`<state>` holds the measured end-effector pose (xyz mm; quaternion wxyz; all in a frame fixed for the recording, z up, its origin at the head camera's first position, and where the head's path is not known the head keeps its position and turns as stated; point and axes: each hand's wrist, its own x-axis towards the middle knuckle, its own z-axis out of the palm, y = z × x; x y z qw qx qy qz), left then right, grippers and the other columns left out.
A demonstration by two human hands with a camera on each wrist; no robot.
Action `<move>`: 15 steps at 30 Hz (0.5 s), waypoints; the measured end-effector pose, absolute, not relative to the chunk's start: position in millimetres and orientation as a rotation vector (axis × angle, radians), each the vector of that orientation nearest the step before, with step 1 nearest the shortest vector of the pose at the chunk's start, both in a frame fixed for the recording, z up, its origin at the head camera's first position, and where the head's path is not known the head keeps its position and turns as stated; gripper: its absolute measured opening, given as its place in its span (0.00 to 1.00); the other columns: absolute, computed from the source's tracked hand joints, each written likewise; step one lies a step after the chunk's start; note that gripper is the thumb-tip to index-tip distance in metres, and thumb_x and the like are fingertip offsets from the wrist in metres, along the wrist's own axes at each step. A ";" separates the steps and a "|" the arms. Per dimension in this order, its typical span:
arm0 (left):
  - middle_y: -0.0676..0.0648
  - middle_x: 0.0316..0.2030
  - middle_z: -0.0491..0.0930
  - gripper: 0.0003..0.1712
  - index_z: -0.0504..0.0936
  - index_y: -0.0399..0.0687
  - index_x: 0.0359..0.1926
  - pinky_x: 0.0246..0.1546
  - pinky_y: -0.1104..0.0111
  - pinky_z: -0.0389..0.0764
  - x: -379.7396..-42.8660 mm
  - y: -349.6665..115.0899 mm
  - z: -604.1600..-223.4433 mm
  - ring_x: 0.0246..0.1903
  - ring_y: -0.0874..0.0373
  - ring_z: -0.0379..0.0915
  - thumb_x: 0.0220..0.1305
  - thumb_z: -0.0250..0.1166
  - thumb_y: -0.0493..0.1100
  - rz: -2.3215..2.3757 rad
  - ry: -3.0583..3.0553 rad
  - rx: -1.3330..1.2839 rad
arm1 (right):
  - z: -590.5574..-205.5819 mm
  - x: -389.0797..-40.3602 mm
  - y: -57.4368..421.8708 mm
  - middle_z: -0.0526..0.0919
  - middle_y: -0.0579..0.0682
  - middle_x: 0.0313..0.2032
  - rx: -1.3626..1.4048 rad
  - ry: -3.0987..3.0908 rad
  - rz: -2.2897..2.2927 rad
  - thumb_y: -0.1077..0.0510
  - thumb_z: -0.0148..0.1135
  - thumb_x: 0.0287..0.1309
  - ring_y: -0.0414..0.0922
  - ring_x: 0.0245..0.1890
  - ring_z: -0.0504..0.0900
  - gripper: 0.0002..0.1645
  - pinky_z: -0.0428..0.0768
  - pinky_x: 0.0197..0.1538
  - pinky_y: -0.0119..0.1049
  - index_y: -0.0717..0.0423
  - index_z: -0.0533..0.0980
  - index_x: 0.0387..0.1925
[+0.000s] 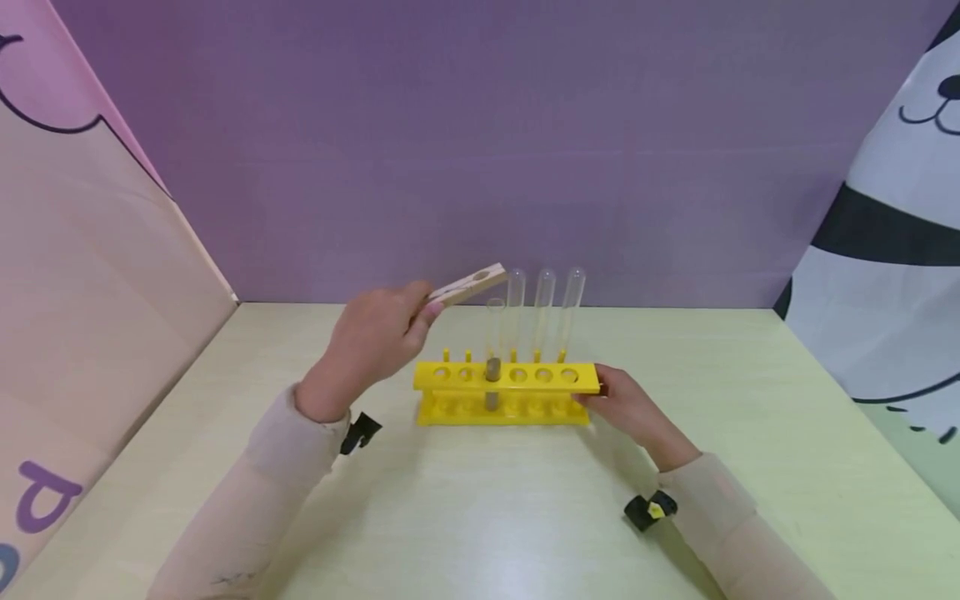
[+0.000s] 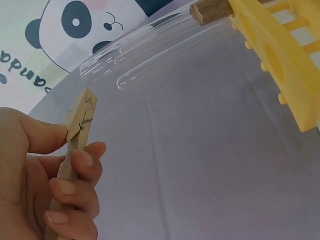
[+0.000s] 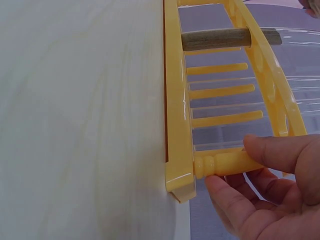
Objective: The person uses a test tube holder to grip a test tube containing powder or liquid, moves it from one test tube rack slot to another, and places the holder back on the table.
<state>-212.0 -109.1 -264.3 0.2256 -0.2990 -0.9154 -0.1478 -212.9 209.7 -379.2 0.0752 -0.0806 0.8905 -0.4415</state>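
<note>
My left hand (image 1: pixel 378 337) holds a wooden test tube clamp (image 1: pixel 472 285) around its handle, with fingers curled over it. The clamp's tip is above and just left of the glass tubes, apart from them in the left wrist view. A yellow test tube rack (image 1: pixel 507 420) stands upright on the table. One open-topped test tube (image 1: pixel 495 312) sits in its hole, with grey-brown material (image 3: pixel 217 39) filling the lower part. Three clear test tubes (image 1: pixel 545 292) hang upside down on the rear pegs. My right hand (image 1: pixel 628 408) grips the rack's right end post (image 3: pixel 230 164) between thumb and fingers.
The pale wooden table (image 1: pixel 480 517) carries the rack near its back edge. Behind it rises a purple wall panel (image 1: pixel 480 150). Printed panels stand on the left (image 1: pixel 97 250) and right (image 1: pixel 885 308). Black wrist devices (image 1: pixel 650 510) sit by both sleeves.
</note>
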 end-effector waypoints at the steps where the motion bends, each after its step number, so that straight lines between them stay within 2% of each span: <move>1: 0.51 0.14 0.60 0.12 0.72 0.43 0.32 0.15 0.69 0.56 -212.1 -110.2 -265.0 0.12 0.59 0.52 0.70 0.53 0.46 -0.414 -2.543 -0.815 | -379.2 -213.1 209.5 0.74 0.65 0.54 -0.244 2.671 -1.324 0.66 0.55 0.61 0.52 0.46 0.75 0.23 0.78 0.48 0.41 0.70 0.67 0.57; 8: 0.50 0.16 0.64 0.10 0.73 0.43 0.35 0.16 0.67 0.59 -211.9 -119.7 -267.9 0.14 0.57 0.56 0.70 0.53 0.46 -0.434 -2.622 -0.735 | -378.0 -212.8 209.4 0.74 0.64 0.54 -0.241 2.669 -1.319 0.66 0.55 0.62 0.51 0.45 0.75 0.23 0.78 0.47 0.40 0.70 0.67 0.57; 15: 0.50 0.19 0.68 0.12 0.73 0.43 0.46 0.16 0.66 0.62 -211.2 -128.1 -273.0 0.14 0.57 0.58 0.71 0.50 0.47 -0.427 -2.649 -0.671 | -378.1 -212.3 209.8 0.75 0.65 0.53 -0.261 2.670 -1.325 0.66 0.55 0.62 0.51 0.44 0.75 0.23 0.78 0.46 0.39 0.71 0.67 0.57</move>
